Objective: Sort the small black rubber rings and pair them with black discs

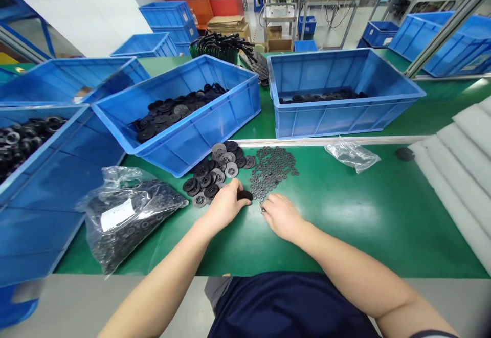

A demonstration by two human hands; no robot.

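Left hand [224,206] curled over black rubber ring [244,195] — right hand [282,217] fingertips together at washer pile [272,170], any pinch unclear.

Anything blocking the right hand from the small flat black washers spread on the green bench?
Nothing visible: the right hand sits over the green workbench, its fingertips at the lower edge of the small flat black washers.

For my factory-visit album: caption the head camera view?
Left hand on a black piece, right hand by small black washers, on a green workbench before blue crates.
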